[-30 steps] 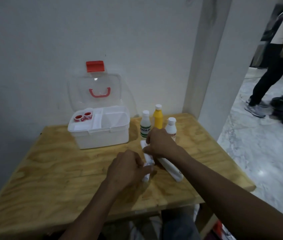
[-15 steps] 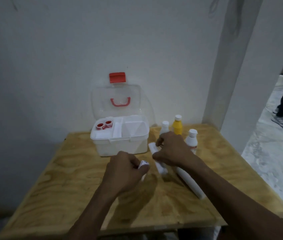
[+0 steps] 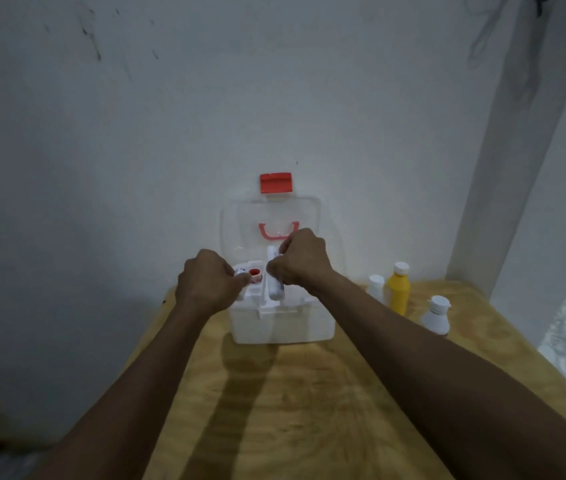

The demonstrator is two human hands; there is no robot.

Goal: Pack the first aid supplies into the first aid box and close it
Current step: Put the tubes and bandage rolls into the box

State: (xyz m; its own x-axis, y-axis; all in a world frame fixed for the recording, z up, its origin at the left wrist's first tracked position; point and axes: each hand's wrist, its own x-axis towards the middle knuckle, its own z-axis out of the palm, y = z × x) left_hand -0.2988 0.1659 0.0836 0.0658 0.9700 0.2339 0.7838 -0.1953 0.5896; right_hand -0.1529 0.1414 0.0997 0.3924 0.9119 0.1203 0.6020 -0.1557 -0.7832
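The white first aid box (image 3: 285,323) stands open at the back of the wooden table, its clear lid (image 3: 323,216) with a red latch (image 3: 275,182) leaning on the wall. My right hand (image 3: 300,261) is over the box's tray, shut on a white tube (image 3: 274,282) that points down into it. My left hand (image 3: 210,284) is at the tray's left side, closed on a small white item that is mostly hidden. A red-topped tape roll (image 3: 255,274) lies in the tray by my left fingers.
To the right of the box stand a yellow bottle (image 3: 396,289) and two white bottles (image 3: 376,287) (image 3: 436,315). The wooden table (image 3: 309,410) ends close on the left and right; a white pillar (image 3: 517,168) rises at right.
Both hands lifted their tubes off the table and moved forward to above the open box. The long white tube that lay on the table is no longer visible there.
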